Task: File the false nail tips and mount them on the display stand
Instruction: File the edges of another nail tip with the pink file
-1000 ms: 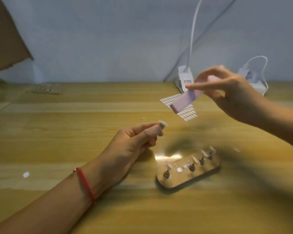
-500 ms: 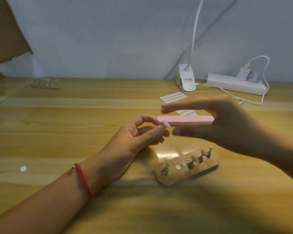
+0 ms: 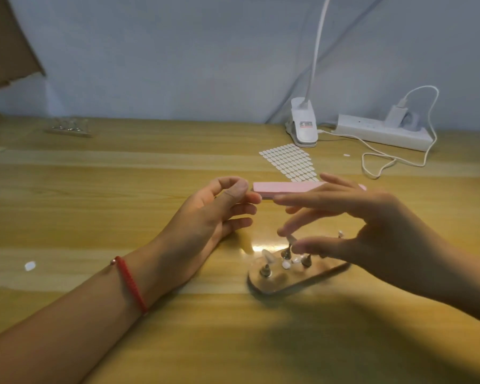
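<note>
Fingers (image 3: 302, 201) of the right hand (image 3: 377, 225) lie nearly straight, clamping the pink file (image 3: 283, 187) level above the counter (image 3: 122, 176). The file's free end meets the left hand (image 3: 205, 220), whose thumb presses on the curled forefinger; whether anything sits in that pinch I cannot tell. Below the right hand stands the clear display stand (image 3: 277, 284), some of its metal pegs topped with nail tips (image 3: 267, 255). Behind lie a sticker sheet (image 3: 288, 162), a lamp clip (image 3: 304, 128) and a power strip (image 3: 377, 131).
</note>
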Available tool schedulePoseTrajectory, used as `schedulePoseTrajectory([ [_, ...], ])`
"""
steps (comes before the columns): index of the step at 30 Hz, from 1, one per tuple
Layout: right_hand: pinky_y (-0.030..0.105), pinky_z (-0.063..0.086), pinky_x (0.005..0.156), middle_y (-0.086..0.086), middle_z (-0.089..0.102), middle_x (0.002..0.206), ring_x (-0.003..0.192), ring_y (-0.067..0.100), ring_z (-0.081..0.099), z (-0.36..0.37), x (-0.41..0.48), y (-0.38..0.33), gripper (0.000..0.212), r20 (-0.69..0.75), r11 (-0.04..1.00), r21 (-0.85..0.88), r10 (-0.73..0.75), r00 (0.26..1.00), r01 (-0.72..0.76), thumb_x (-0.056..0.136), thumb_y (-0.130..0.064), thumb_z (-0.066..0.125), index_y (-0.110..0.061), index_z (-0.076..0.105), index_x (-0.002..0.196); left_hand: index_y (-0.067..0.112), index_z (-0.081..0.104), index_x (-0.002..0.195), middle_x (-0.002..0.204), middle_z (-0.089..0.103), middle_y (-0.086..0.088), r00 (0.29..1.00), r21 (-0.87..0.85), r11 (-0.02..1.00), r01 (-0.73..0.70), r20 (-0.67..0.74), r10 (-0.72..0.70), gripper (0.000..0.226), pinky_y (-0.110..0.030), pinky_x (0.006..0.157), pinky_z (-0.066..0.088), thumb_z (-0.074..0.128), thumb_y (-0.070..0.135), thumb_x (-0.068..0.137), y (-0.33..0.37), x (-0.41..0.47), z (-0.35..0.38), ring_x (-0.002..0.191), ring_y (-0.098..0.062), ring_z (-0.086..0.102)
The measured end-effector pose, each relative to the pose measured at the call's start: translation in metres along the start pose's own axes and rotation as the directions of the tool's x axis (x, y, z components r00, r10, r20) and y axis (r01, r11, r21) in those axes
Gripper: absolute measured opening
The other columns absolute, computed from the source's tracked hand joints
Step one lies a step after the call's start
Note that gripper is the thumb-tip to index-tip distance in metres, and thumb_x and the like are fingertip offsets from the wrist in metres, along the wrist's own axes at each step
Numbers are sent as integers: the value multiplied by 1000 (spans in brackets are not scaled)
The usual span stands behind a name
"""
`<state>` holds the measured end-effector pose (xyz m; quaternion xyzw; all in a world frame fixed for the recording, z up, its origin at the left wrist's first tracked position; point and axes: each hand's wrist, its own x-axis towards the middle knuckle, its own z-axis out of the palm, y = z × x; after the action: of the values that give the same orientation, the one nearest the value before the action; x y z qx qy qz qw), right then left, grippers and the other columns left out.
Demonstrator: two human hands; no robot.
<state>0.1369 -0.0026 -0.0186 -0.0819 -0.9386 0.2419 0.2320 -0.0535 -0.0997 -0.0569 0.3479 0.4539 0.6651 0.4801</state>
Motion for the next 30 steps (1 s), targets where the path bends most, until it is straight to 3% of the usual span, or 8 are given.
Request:
schedulePoseTrajectory([
  [9,44,18,119,-27,68,104,113,-5,55,8,1,0,54,91,998,-46,51,995,-47,76,-46,65,-48,49,128,16,57,102,78,70,4,1000,-19,1000,14,-8,-14,31,-19,70,55,60,30,75,0,1,-2,75,-7,65],
  [13,48,17,119,-29,63,116,121,-6,49,1,-4,6,66,110,994,-100,48,993,-37,72,-49,69,-48,45,133,17,57,100,78,70,3,1000,-29,999,21,-7,-21,29,-19,69,55,60,28,75,0,1,-2,74,-7,64],
  [17,51,17,118,-30,66,106,116,-7,52,-5,-10,10,63,111,990,-134,63,992,-48,71,-48,66,-51,45,130,16,57,102,77,69,3,999,-26,999,30,-20,-30,28,-20,69,55,60,25,75,0,1,-1,73,-7,64],
  [20,55,25,115,-22,70,96,104,-2,59,1,-14,10,54,67,972,-233,-27,997,42,76,-40,67,-38,52,127,15,57,101,77,69,3,999,-19,999,32,-31,-33,28,-20,70,54,60,22,74,1,0,0,74,-8,63],
  [23,53,27,113,-15,72,96,100,1,61,5,-21,11,41,56,890,-410,-194,979,199,83,-40,61,-30,55,122,16,57,101,78,70,3,999,-12,999,34,-32,-35,29,-20,70,55,62,21,72,1,-1,0,74,-7,63],
  [25,53,28,112,-16,72,96,99,1,62,0,-21,11,42,-34,910,-367,-218,975,191,81,-40,63,-29,57,121,17,61,99,82,71,2,999,-15,999,31,-21,-31,28,-19,69,55,68,17,71,1,-1,-2,76,-8,64],
  [27,46,33,113,-20,69,98,100,-2,63,-7,-13,7,51,-158,972,-207,-142,977,108,78,-42,67,-30,55,126,20,71,93,91,74,0,1000,-9,1000,26,18,-26,25,-18,70,54,73,11,69,2,-3,-3,81,-8,66],
  [30,20,40,105,-25,67,96,99,-7,63,-6,7,-1,64,-214,998,-43,-45,976,36,74,-42,72,-30,49,133,25,75,97,104,74,-2,993,81,997,0,121,-10,32,-15,75,52,70,14,68,4,-7,-1,96,-8,68],
])
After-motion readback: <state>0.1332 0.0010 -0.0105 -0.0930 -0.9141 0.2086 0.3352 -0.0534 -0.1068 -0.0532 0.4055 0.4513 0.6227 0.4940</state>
